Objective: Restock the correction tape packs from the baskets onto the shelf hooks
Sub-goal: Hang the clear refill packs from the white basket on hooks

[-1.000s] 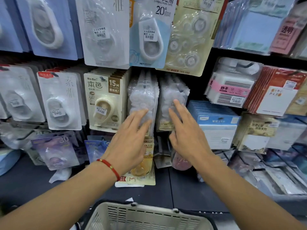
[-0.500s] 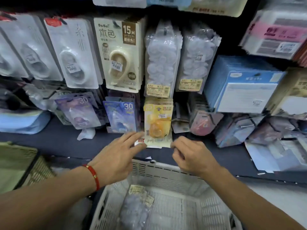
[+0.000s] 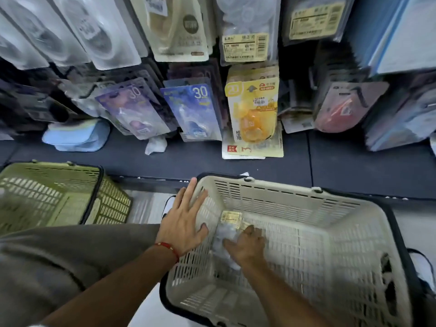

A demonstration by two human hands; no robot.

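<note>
A clear correction tape pack [image 3: 226,232] with a yellow label lies on the floor of the white basket [image 3: 330,232], near its left wall. My right hand [image 3: 247,245] is down inside the basket on top of this pack, fingers curled onto it and thumb stretched to the left; motion blur hides the exact grip. My left hand [image 3: 182,220] lies flat with straight fingers against the basket's left wall and rim. Rows of correction tape packs [image 3: 243,46] hang from the shelf hooks above.
A green basket [image 3: 47,199] stands to the left of the white one. A dark shelf ledge [image 3: 342,171] runs behind both baskets. On it rest a yellow pack [image 3: 253,114], blue and purple "30" packs [image 3: 193,109] and a folded blue cloth [image 3: 75,135].
The view has dropped from the hanging packs to the baskets. Both hands came down from the shelf; the right went into the white basket onto the pack, the left onto the basket's wall.
</note>
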